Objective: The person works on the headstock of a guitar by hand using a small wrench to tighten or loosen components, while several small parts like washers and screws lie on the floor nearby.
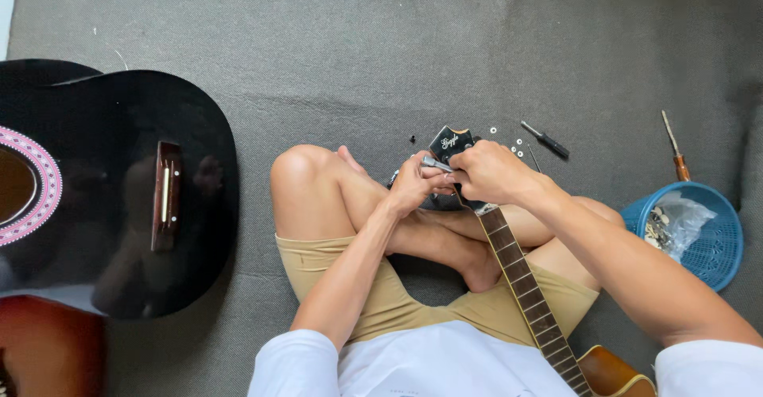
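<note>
Gripping a small metal tuning part, the left hand has its fingers closed round it, right against the black headstock of a guitar. The right hand is wrapped shut over the top of the neck, which runs back across the person's crossed legs. Small washers and a black-handled screwdriver lie just beyond on the grey carpet. A blue basket sits to the right, a black guitar body well off left.
</note>
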